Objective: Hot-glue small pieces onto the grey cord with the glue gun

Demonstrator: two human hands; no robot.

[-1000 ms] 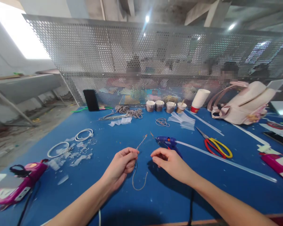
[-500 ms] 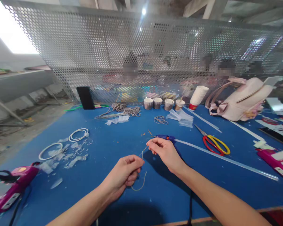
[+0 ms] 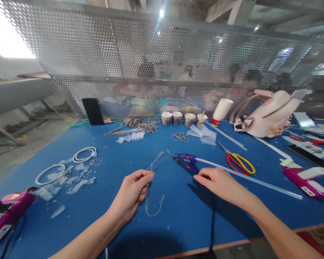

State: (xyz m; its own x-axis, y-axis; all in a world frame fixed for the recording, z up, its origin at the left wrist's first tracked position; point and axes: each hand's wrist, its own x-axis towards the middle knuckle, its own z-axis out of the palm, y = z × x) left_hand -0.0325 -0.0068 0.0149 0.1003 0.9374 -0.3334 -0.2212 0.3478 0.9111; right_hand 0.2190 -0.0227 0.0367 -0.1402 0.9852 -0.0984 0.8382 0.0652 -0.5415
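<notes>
You are pinching the thin cord [image 3: 157, 159] between the thumb and the fingers of your left hand [image 3: 135, 185], above the near part of the blue counter [image 3: 118, 154]; one end of it is sticking out toward the upper right, while a loose part is curving below your fingers. Your right hand [image 3: 223, 183] is hovering well apart from the cord, with its fingers bent loosely, and I cannot tell whether the fingertips are pressing together. Near these fingertips the blue glue gun [image 3: 181, 157] is lying, and a long clear glue stick [image 3: 270, 187] is running from its back toward the right. Behind this stick, the scissors [image 3: 236, 158] with one red and one yellow handle are resting. Farther back, a small coil of cord [image 3: 180, 136] is lying in front of four small cups [image 3: 176, 118].
</notes>
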